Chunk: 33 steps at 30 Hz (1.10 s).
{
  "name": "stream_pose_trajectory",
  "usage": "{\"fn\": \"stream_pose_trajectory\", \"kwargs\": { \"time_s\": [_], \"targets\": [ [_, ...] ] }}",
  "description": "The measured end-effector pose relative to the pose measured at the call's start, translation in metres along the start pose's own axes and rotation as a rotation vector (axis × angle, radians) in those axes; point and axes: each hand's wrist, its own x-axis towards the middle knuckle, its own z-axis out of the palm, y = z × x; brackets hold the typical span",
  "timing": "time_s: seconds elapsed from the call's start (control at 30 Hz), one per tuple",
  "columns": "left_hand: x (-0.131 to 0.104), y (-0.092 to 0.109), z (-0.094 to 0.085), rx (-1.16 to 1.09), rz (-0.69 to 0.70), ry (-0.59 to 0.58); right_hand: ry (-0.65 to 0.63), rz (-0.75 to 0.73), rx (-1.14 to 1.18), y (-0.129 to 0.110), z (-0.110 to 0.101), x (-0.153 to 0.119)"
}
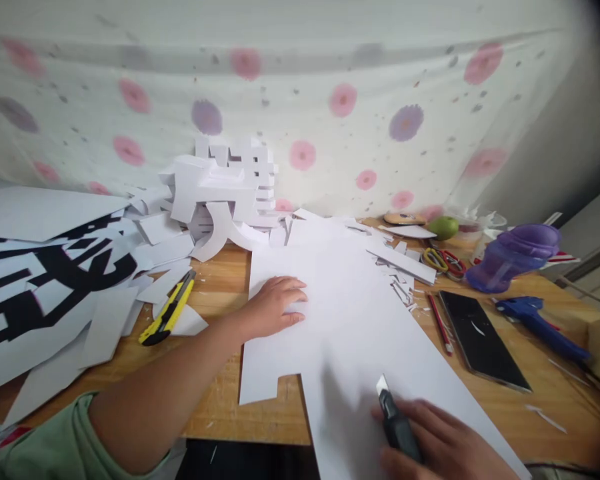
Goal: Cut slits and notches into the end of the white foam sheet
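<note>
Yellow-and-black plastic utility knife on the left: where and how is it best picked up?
Likely by the wider end of the yellow-and-black plastic utility knife, from above on the person's side: it lies slanted with that end nearer, its narrow tip pointing away. Any exposed blade is unclear.

Two hands: left hand [279,305], right hand [437,443]. Two knives: yellow knife [169,312], dark knife [397,421]. One pencil [439,323], one phone [483,343], one glue gun [540,321], one cup [513,257], one fruit [443,228]. Scissors [436,261]: one pair or two, cannot tell. Paper scraps [405,263]: too many to count.
</note>
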Motion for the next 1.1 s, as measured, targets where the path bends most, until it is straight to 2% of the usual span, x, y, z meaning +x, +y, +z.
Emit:
{"fn": "stream_pose_trajectory", "kwargs": {
  "time_s": [0.03,0.13,0.23,0.3,0.37,0.43,0.57,0.73,0.93,1.1],
  "targets": [
    [0.000,0.002,-0.001,-0.013,0.009,-0.028,-0.012,0.025,0.072,0.001,-0.006,-0.001],
    [-0.001,0.008,-0.003,-0.056,0.034,-0.123,0.054,0.308,0.286,0.006,-0.023,-0.008],
    [-0.001,0.013,-0.004,-0.100,0.057,-0.226,0.242,0.640,0.551,0.009,-0.033,-0.008],
    [-0.002,0.016,-0.005,-0.115,0.066,-0.292,0.340,0.728,0.828,0.013,-0.035,-0.002],
    [-0.002,0.016,-0.005,-0.119,0.072,-0.340,0.312,0.713,1.064,0.020,-0.032,0.008],
    [-0.001,0.016,-0.005,-0.115,0.073,-0.355,0.211,0.685,1.140,0.030,-0.027,0.020],
    [0.000,0.014,-0.002,-0.115,0.072,-0.357,0.029,0.696,1.005,0.049,-0.009,0.054],
    [0.001,0.015,0.000,-0.123,0.065,-0.363,-0.123,0.581,1.023,0.055,0.013,0.095],
    [0.003,0.015,0.000,-0.119,0.058,-0.399,-0.201,0.599,1.100,0.054,0.030,0.101],
    [0.004,0.015,0.001,-0.125,0.057,-0.411,-0.185,0.638,1.109,0.052,0.034,0.100]
  ]
}}
